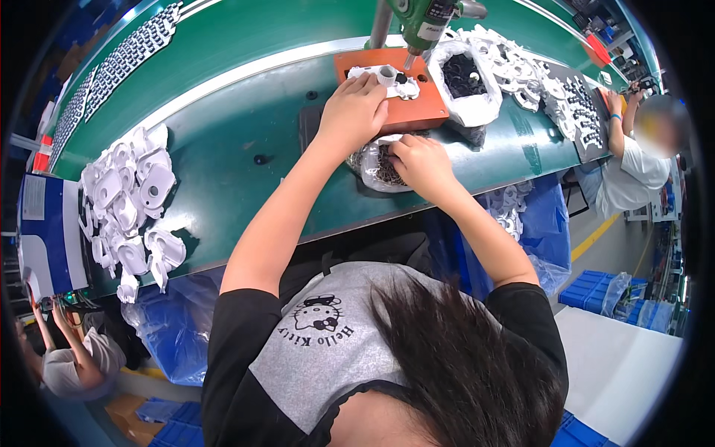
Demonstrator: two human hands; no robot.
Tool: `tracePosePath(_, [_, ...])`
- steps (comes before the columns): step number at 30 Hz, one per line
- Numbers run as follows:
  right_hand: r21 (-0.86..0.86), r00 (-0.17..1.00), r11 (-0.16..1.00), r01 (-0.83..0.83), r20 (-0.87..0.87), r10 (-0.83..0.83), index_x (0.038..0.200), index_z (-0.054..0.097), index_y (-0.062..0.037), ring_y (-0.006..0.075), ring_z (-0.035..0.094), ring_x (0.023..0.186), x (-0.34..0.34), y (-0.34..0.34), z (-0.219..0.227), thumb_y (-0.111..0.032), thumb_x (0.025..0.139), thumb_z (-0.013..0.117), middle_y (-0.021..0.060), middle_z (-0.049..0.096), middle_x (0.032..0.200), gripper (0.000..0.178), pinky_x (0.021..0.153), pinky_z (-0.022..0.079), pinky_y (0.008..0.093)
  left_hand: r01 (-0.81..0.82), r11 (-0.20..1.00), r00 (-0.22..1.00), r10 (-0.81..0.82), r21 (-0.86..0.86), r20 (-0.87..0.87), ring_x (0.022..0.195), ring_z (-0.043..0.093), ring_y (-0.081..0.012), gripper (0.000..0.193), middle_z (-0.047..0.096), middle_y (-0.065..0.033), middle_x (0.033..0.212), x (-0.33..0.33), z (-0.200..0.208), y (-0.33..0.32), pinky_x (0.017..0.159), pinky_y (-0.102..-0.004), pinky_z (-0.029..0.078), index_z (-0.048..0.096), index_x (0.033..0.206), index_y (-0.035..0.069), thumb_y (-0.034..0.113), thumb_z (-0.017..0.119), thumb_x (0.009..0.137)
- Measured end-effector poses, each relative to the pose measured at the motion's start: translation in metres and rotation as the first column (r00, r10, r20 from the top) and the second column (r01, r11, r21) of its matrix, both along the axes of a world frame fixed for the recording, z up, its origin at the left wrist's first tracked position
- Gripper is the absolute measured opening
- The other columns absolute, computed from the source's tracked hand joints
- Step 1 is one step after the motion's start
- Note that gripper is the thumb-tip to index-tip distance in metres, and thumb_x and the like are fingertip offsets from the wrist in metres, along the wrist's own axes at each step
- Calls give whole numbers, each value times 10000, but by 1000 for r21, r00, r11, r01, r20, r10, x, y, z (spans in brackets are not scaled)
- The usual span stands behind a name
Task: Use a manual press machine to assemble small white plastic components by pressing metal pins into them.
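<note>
My left hand (353, 109) rests on a white plastic part (402, 87), its fingers bent over the part's left end. That part lies in an orange fixture block (417, 113) and has a round raised collar. Just above the block hangs the tip of a green powered spindle tool (421, 28). Closer to me, my right hand (423, 165) dips its curled fingers into a clear plastic bag (370, 170) of small brownish metal pieces, which look like screws. Its fingertips are partly hidden, so what they pinch cannot be seen.
White molded parts (128, 195) are heaped at the left of the green table (223, 160). Right of the fixture stands a bag of black parts (463, 78), with more white parts (514, 67) behind. Blue lined bins (544, 223) sit below the edge. A co-worker (629, 160) works at far right.
</note>
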State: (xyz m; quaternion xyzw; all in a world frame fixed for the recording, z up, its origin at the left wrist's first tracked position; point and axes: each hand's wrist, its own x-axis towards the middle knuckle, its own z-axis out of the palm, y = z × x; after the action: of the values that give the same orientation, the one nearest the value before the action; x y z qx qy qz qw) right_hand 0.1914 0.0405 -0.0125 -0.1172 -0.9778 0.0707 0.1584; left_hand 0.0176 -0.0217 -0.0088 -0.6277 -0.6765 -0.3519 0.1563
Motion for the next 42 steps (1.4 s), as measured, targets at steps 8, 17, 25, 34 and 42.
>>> tracePosePath(8, [-161, 999, 987, 7, -42, -14, 849, 624, -43, 293, 625, 726, 2, 5, 5, -114, 798, 606, 103, 644, 792, 89, 658, 494, 387, 2, 999, 1000, -2, 52, 4, 1005, 575, -314, 138, 618, -155, 1055, 1, 0, 1, 898, -399, 440, 577, 855, 22, 156, 565, 827])
tracePosePath(17, [-666, 982, 746, -19, -152, -111, 999, 629, 0, 215, 587, 639, -2, 21, 41, -30, 834, 578, 116, 611, 786, 175, 622, 473, 292, 1, 999, 1000, -2, 38, 17, 1046, 566, -313, 151, 615, -160, 1079, -1, -3, 1, 942, -406, 424, 582, 867, 21, 166, 562, 835])
tracePosePath(25, [-686, 962, 727, -16, -208, -175, 950, 637, -9, 155, 599, 695, -5, 26, 42, -12, 813, 622, 79, 620, 793, 137, 643, 476, 270, -3, 1000, 999, 3, 4, 36, 1093, 555, -304, 169, 612, -177, 1112, 1, 2, -2, 978, -405, 407, 590, 885, 20, 181, 560, 844])
tracePosePath(34, [-722, 940, 689, -61, -274, -204, 922, 619, 28, 112, 614, 715, -9, 46, 34, 5, 820, 623, 71, 644, 812, 105, 667, 502, 233, -6, 1000, 999, 6, 5, 53, 1111, 549, -304, 172, 614, -183, 1120, 1, 0, -1, 989, -401, 399, 591, 887, 23, 187, 556, 848])
tracePosePath(42, [-805, 928, 589, -73, -271, -255, 934, 605, 52, 92, 623, 729, -15, 46, 37, -2, 842, 610, 67, 655, 828, 107, 676, 511, 210, -19, 1000, 999, 19, 4, 47, 1117, 547, -304, 175, 610, -182, 1131, 0, -1, -2, 994, -402, 396, 593, 890, 26, 192, 555, 849])
